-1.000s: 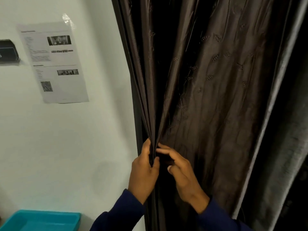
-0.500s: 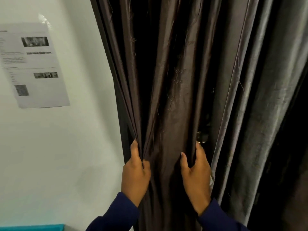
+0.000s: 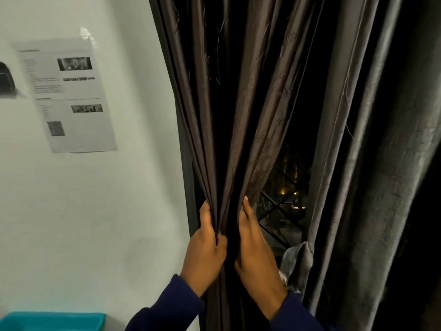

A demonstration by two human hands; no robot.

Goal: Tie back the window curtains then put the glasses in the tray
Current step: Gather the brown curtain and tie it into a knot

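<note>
A dark brown curtain hangs beside the white wall, gathered into tight folds. My left hand grips the folds from the left side. My right hand presses against the same bundle from the right, fingers wrapped round its back. To the right hangs a grey curtain. Between the two curtains a dark window with a metal grille shows, with small lights outside. A corner of the teal tray sits at the bottom left. No glasses are in view.
A printed paper sheet is taped to the white wall at the left. A dark object is fixed to the wall at the far left edge. A grey curtain hem bunches by my right wrist.
My right hand has drawn the brown folds leftward toward my left hand, bunching the curtain tighter. A gap has opened to its right, showing the window grille.
</note>
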